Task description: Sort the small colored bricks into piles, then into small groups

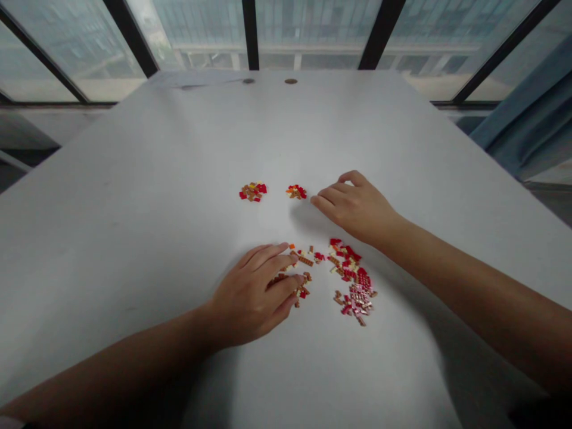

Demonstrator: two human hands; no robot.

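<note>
Small toy bricks in red, brown, cream and orange lie in heaps on a white table (pixel 179 179). My left hand (pixel 254 292) rests palm down at the near middle, fingers stretched flat over a loose scatter of bricks (pixel 304 262). My right hand (pixel 353 205) hovers farther back, fingers extended and slightly curled, its tips just right of a tiny red and orange heap (pixel 295 191). Another small heap (pixel 252 191) lies to the left of that one. The largest heap (pixel 353 280), mostly red and pink, sits under my right forearm's near side. Neither hand visibly holds a brick.
Two round holes (pixel 291 81) mark the table's far edge. Large windows with dark frames (pixel 379 30) stand behind the table. A blue curtain (pixel 531 119) hangs at the right.
</note>
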